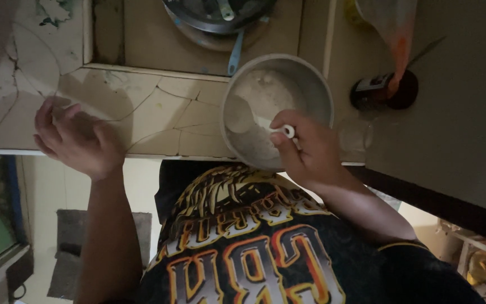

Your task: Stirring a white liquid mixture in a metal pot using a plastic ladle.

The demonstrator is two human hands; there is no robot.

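You stand at a cracked tile counter (158, 112). A metal bowl (277, 110) of white flour sits at its front edge, rim overhanging slightly. Your right hand (306, 151) grips a white spoon (265, 121) dug into the flour; scooping seems underway, so lift level. Your left hand (77, 139) rests loosely curled, empty, on bare counter leftward.

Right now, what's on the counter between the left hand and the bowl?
Nothing: in the head view, only bare cracked counter lies between the left hand and the metal bowl, where the right hand holds a white spoon.
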